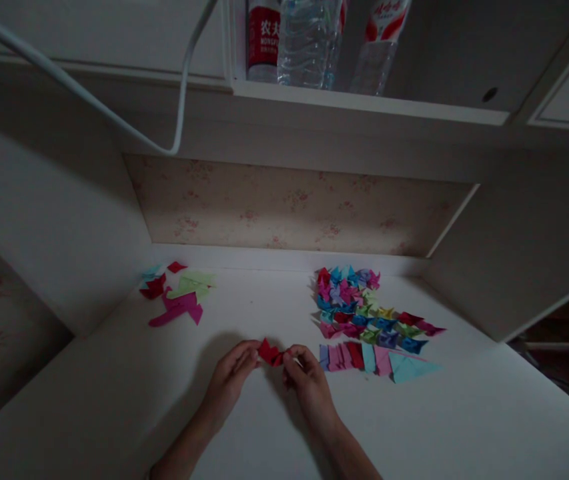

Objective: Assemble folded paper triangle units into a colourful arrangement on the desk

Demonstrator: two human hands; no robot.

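Forearms (pixel 187 443) lead to the left hand (pixel 234 373) and right hand (pixel 311 387), each with thumb and fingers pinched closed on one end of the red paper (pixel 271 354), between them over the table (pixel 259 433). Folded papers (pixel 361 321) lie in rows rightward; loose papers (pixel 179 305) lie far left.

The left hand (pixel 235 368) and right hand (pixel 309 379) pinch a red folded paper piece (pixel 270 353) between them above the white table (pixel 409 427). Colourful origami figures (pixel 359 320) crowd the right side, behind a row of flat folded papers (pixel 355 357); loose paper pieces (pixel 181 305) lie far left. Plastic bottles (pixel 304 47) stand on the shelf (pixel 364 101) above.
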